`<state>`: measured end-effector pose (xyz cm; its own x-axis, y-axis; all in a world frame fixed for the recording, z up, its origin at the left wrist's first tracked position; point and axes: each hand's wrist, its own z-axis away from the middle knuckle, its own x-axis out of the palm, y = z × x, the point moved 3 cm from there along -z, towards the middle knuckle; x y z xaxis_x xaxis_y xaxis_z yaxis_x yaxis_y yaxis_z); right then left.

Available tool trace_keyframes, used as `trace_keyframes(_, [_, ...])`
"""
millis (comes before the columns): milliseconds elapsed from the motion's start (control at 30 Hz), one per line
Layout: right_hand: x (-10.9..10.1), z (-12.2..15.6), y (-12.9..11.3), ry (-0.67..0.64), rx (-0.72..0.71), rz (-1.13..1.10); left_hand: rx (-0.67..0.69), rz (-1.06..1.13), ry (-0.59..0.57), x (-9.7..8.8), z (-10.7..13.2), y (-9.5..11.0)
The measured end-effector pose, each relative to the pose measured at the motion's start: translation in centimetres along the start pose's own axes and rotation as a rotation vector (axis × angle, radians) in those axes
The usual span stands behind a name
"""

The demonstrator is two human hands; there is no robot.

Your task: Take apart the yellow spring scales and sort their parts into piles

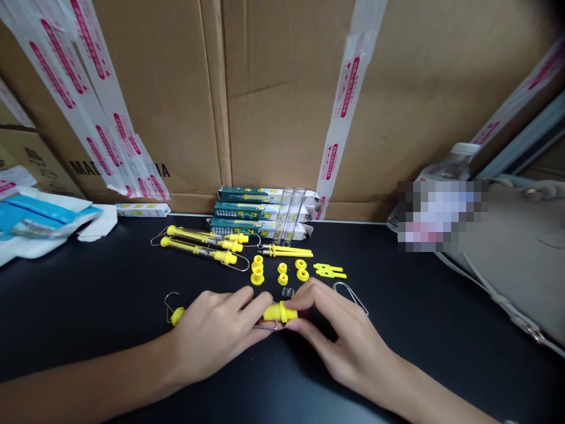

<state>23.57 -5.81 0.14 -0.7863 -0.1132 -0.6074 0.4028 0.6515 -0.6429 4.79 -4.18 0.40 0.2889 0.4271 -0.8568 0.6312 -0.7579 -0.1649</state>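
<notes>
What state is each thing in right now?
Held spring scale, partly hidden
Left hand, closed around it
Right hand, pinching its yellow end
Other spring scales, assembled, lying down
Printed boxes, stacked
Clear tubes, leaning upright
Yellow rings, loose
Springs, loose
Bottle, capped
Cardboard box, taped

Brown cardboard [273, 118] stands like a wall behind the black worktop [88, 300], with a vertical ridge [223, 88] left of centre. Clear tape with pink-red printing crosses it: broad slanting bands [83, 76] at left, a single strip [348, 88] right of centre, another [525, 88] at far right. Dark capitals [83, 168] show low at left, partly under tape. Light is dim, leaving a soft bluish sheen on the worktop's near edge
</notes>
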Motion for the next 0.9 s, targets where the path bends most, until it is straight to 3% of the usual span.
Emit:
trace_keyframes(233, [0.38,-0.02,-0.05,-0.022,0.146,-0.013,0.016,-0.012,0.010,-0.04,-0.07,0.12])
trace_keyframes(900, [0.44,0.11,0.02,0.013,-0.091,-0.080,0.004,-0.032,-0.011,0.12,0.20,0.05])
